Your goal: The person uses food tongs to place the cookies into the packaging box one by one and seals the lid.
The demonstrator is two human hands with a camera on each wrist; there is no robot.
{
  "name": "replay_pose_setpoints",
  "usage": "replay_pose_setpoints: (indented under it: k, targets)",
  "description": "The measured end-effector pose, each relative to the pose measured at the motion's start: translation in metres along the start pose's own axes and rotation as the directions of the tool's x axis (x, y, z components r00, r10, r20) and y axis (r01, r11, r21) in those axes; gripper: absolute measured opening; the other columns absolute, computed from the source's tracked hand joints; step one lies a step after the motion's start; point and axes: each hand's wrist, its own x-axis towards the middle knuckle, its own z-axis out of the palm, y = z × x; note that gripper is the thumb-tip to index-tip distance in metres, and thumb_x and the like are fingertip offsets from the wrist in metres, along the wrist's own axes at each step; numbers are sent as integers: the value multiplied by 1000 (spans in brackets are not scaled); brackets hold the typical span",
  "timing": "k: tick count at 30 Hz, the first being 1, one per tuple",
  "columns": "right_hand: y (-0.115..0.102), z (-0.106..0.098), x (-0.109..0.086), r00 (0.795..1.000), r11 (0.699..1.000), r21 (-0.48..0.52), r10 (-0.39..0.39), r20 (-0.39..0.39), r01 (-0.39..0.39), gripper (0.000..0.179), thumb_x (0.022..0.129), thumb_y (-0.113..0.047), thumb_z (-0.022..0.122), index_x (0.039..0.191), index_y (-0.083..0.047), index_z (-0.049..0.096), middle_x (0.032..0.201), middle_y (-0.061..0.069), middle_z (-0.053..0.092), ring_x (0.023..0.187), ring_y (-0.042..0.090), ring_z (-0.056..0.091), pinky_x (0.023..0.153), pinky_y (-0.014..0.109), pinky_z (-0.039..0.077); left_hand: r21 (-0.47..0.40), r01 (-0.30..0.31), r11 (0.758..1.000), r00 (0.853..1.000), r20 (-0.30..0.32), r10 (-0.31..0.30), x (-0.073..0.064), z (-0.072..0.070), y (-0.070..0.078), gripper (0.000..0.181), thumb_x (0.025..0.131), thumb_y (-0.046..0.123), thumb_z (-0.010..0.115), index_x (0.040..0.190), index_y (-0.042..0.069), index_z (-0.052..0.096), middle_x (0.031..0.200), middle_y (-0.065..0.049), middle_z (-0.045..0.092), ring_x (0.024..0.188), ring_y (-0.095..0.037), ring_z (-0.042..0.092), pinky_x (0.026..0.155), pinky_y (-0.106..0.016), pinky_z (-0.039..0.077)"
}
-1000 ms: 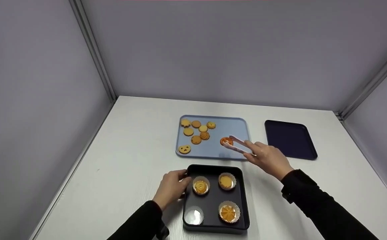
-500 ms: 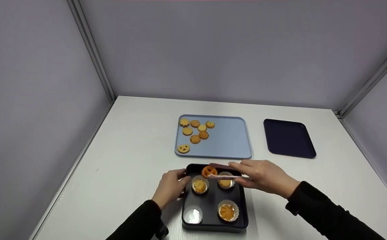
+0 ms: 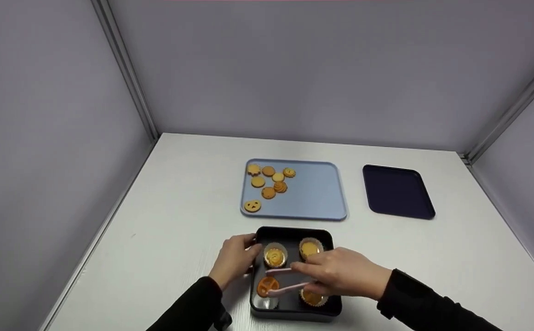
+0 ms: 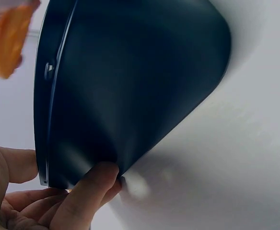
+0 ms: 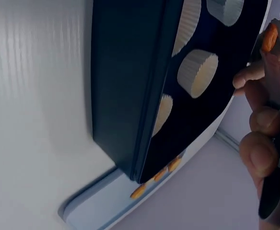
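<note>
My left hand (image 3: 233,257) grips the left wall of a deep black baking pan (image 3: 294,314), thumb at its rim and fingers low on its side in the left wrist view. My right hand (image 3: 344,273) holds pale pink tongs (image 3: 289,288), which pinch an orange pretzel-shaped cookie (image 3: 266,284). This cookie hangs above the pan, overlapping a shiny paper cup (image 3: 265,303) at the near left. Other paper cups hold cookies: one at the far left (image 3: 275,256), one at the far right (image 3: 309,248) and one at the near right (image 3: 313,299), partly covered by my right hand.
Beyond the pan lies a light blue tray (image 3: 317,193) with several cookies (image 3: 268,192) gathered on its left half. A dark navy tray (image 3: 398,192) sits to its right. Grey panels (image 3: 294,69) enclose the white table (image 3: 175,197) at the back and sides.
From over the blue tray, the right hand has brought the tongs and pretzel-shaped cookie nearer and leftward, over the pan's near-left cup. The left hand stays on the pan.
</note>
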Motion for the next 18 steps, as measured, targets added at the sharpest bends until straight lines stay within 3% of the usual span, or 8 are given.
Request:
replay_pose_setpoints:
  k: [9,18]
  targets:
    - [-10,12,7,995,999,37,5,102,-8,34,94,-34,74,122,-17,69,76,-9,59,59,2,50,48,18,38,-46,32,998,999,1,-32,0,2,-1,43,100,14,64,139,-4,60,125,-22,69,80,-23,70,63,-30,60]
    - [-13,19,12,984,999,8,33,175,-35,35,91,-37,76,119,-16,70,76,-9,60,58,4,52,46,20,40,-28,12,1000,1000,-12,-12,0,2,-2,41,100,14,64,137,-3,62,123,-21,70,80,-22,70,63,-29,59]
